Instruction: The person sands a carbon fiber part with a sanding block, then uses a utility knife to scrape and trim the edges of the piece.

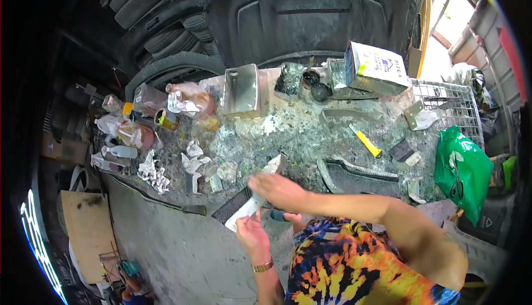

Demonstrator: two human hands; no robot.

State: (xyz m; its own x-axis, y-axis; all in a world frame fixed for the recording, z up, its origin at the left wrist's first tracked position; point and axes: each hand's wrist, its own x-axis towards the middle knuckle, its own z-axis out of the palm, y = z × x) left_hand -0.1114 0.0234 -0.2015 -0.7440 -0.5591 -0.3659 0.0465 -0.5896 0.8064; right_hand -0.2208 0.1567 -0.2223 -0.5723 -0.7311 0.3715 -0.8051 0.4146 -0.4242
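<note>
Long strip [244, 209], kinda hidden
Left hand [255, 239] pinches its 7 o'clock end; flattish right hand [280, 191] covers the middle, can't tell if gripping.

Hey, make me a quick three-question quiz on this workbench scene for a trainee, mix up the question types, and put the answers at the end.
1. Multiple choice: what lies on the green plastic bag?
A) a yellow-handled utility knife
B) scissors
C) a plastic bottle

2. True or false: a gold-coloured band circles the person's right wrist.

3. Short answer: which hand holds the white piece nearer its lower end in the picture?

Key:
1. B.
2. False; the gold-coloured band is on the left wrist.
3. The left hand; the right hand is farther up.
</note>
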